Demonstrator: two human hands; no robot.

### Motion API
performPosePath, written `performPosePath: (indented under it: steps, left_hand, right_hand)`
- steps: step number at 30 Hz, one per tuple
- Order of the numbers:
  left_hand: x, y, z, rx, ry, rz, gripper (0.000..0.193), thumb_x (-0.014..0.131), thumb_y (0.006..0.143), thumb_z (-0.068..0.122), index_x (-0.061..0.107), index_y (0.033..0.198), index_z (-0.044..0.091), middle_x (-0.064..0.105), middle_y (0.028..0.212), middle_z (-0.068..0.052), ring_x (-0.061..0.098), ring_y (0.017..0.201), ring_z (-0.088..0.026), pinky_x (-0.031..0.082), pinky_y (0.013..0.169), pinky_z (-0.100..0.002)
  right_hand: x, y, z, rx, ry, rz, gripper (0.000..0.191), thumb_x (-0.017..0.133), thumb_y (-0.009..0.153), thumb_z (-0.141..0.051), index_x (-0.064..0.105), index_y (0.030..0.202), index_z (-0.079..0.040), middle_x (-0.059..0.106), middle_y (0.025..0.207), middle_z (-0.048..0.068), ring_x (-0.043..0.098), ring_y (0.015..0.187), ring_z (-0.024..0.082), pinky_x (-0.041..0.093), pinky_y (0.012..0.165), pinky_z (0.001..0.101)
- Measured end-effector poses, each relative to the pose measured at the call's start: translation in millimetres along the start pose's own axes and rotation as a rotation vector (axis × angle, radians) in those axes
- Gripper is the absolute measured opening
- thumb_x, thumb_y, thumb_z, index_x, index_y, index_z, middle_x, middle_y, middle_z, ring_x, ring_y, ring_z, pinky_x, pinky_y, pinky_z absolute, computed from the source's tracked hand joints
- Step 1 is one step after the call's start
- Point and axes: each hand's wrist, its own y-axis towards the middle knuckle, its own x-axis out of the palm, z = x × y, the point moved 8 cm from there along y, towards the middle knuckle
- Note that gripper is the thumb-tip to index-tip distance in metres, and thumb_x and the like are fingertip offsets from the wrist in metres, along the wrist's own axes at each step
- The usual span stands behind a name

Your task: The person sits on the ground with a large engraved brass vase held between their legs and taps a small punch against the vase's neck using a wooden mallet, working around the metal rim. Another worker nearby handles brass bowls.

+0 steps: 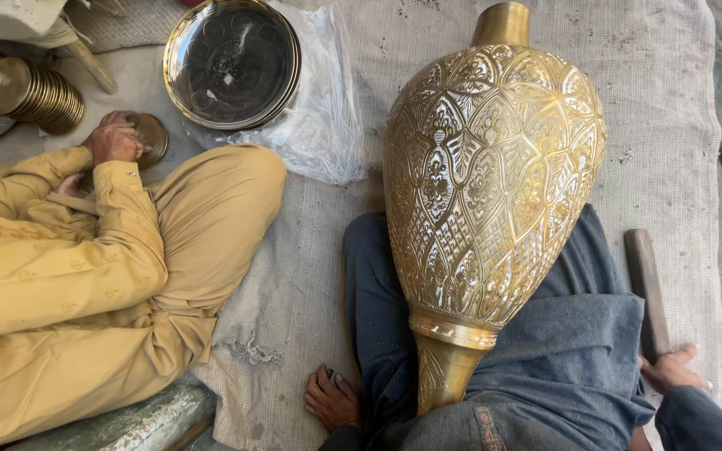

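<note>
1. Vase first: big engraved brass vase point(490, 192) lies on its side across the wearer's lap, over the grey-blue trouser legs point(570, 359), neck pointing away and foot toward the body. Neither hand is on it right now.
2. Left hand point(332, 399) sits flat on the burlap floor cloth point(670, 92) just beside the left knee, fingers loosely spread, holding nothing.
3. Right hand point(672, 370) rests at the near end of a dark wooden stick point(647, 288) that lies on the cloth. Fingers look relaxed, touching it at most; can't tell if it's an actual grip.
4. My take on doing this well: a round body like that wants to roll, so keep the knees snug under it and steady it with one hand before working the surface.
5. Packaging-wise: a crumpled clear plastic bag point(323, 125) lies under a dark round engraved tray point(231, 60), top middle. No labels or signs that I can make out.
6. Another person in mustard-yellow clothes point(85, 276) sits at left, hand point(113, 140) on a small brass disc point(152, 135), with a stack of brass plates point(35, 93) near.
</note>
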Motion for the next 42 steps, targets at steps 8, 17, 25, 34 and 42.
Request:
performPosePath:
  steps: [8, 17, 25, 34, 42]
  left_hand:
    - [-25, 7, 13, 0.034, -0.021, 0.084, 0.039, 0.051, 0.099, 0.029, 0.053, 0.134, 0.014, 0.054, 0.129, -0.012, 0.052, 0.112, -0.034, 0.042, 0.095, -0.052]
    - [-18, 3, 11, 0.002, -0.008, 0.048, 0.038, 0.048, 0.100, 0.032, 0.055, 0.134, 0.015, 0.054, 0.131, -0.010, 0.052, 0.110, -0.030, 0.042, 0.094, -0.050]
    - [-13, -1, 6, 0.041, 0.013, 0.046, 0.042, 0.051, 0.099, 0.034, 0.053, 0.136, 0.013, 0.053, 0.130, -0.011, 0.051, 0.113, -0.032, 0.041, 0.096, -0.050]
    - [-19, 0, 14, 0.072, -0.028, 0.011, 0.052, 0.058, 0.097, 0.040, 0.049, 0.139, 0.010, 0.049, 0.132, -0.015, 0.048, 0.116, -0.035, 0.040, 0.100, -0.053]
    - [-10, 0, 8, 0.070, -0.075, 0.040, 0.061, 0.069, 0.094, 0.045, 0.048, 0.141, 0.012, 0.049, 0.132, -0.014, 0.049, 0.115, -0.035, 0.040, 0.100, -0.053]
  right_hand:
    - [-28, -10, -7, 0.038, 0.001, 0.011, 0.145, 0.091, 0.064, -0.029, -0.007, 0.171, -0.022, 0.010, 0.162, 0.044, 0.042, 0.132, 0.065, 0.053, 0.101, 0.0619]
    - [-25, -13, -39, -0.292, -0.241, 0.070, 0.106, 0.056, 0.094, 0.000, -0.018, 0.167, -0.023, 0.003, 0.170, 0.038, 0.037, 0.146, 0.057, 0.062, 0.102, 0.0511]
    - [-15, -14, -50, -0.460, -0.649, 0.060, 0.094, 0.053, 0.093, -0.016, -0.013, 0.160, -0.009, -0.006, 0.168, 0.041, 0.018, 0.147, 0.067, 0.044, 0.114, 0.0566]
    - [-34, -24, -45, -0.290, -0.256, 0.099, 0.102, 0.059, 0.094, -0.017, -0.011, 0.167, -0.013, -0.001, 0.167, 0.042, 0.020, 0.148, 0.065, 0.040, 0.116, 0.0614]
    - [-29, -28, -49, -0.133, -0.057, 0.036, 0.114, 0.068, 0.088, -0.026, -0.015, 0.165, -0.029, -0.011, 0.169, 0.032, 0.008, 0.154, 0.055, 0.038, 0.114, 0.0683]
